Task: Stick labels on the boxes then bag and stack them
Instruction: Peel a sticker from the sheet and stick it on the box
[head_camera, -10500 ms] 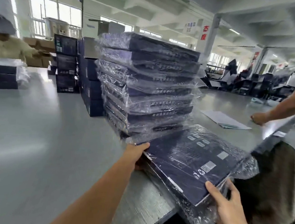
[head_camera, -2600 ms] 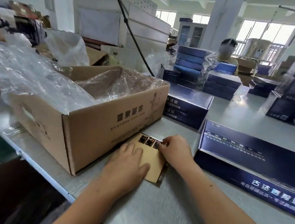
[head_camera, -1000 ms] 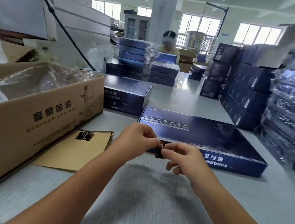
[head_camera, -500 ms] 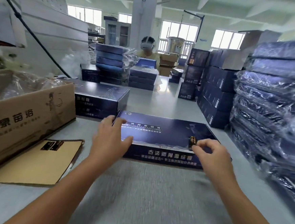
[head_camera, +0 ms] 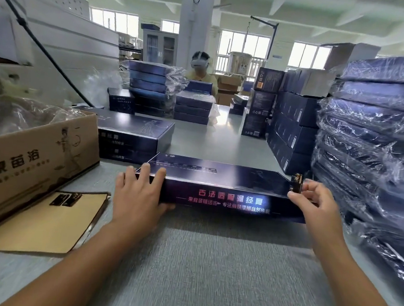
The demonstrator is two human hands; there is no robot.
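Head view, left to right: a brown carton [head_camera: 34,154] lined with plastic sits at the left edge of the tabletop [head_camera: 195,261], with the tan label sheet [head_camera: 43,222] lying flat just in front of it, two dark labels left near its top. The left hand [head_camera: 137,196] clamps the near left corner of the flat dark blue box [head_camera: 220,185], fingers [head_camera: 144,170] curled over the top edge and thumb under the front face. The right hand [head_camera: 317,205] is at the box's right end, pinching a small dark label [head_camera: 296,183] upright just above the top corner. Beyond it rises the bagged stack [head_camera: 376,142].

The label could go on crooked or crease, in my view, if it touches down before it is squared to the corner; the box could also slide if the left grip eases.

Half a second ago the left hand lay flat on the lid; now it wraps the corner, the box sits closer with its front face turned up, and the label has travelled to the far right edge
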